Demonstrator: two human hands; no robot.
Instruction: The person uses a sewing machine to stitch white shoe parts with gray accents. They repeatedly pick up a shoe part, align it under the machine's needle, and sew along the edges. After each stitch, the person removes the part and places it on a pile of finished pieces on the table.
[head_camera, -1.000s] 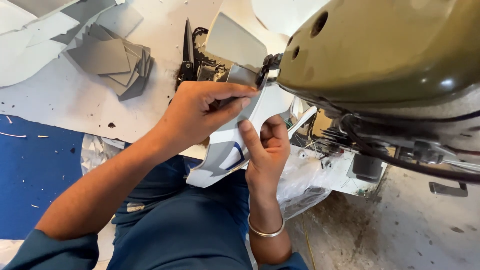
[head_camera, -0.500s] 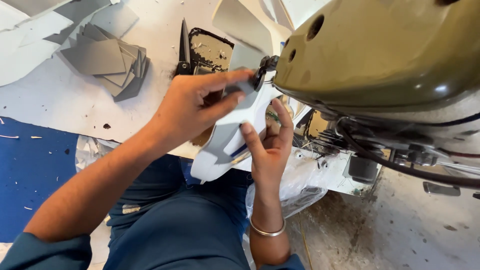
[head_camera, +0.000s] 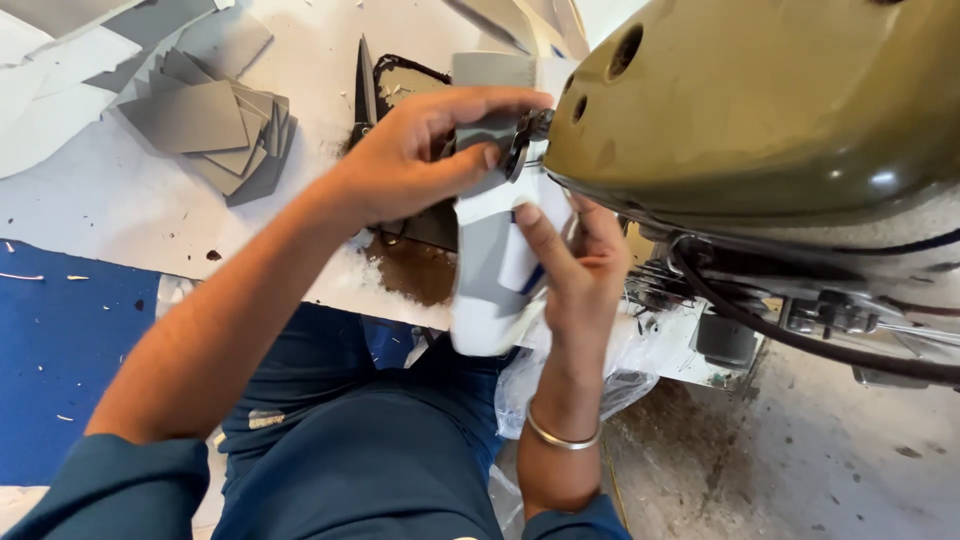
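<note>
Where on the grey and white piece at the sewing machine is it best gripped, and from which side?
Probably its free lower end, from the worker's side. The top sits under the olive machine head, pinched by the left hand; the right hand supports its right edge.

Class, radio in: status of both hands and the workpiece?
Left hand pinching grey-and-white piece at machine head. Right hand supporting it below. Nothing blocking.

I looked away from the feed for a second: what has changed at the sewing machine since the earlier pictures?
The grey and white piece has been swung from lying slantwise to hanging nearly upright under the machine's foot. The left hand has shifted along to pinch its top edge there; the right hand still supports it from below. The olive machine head and the stack of grey cut pieces stayed put.
</note>
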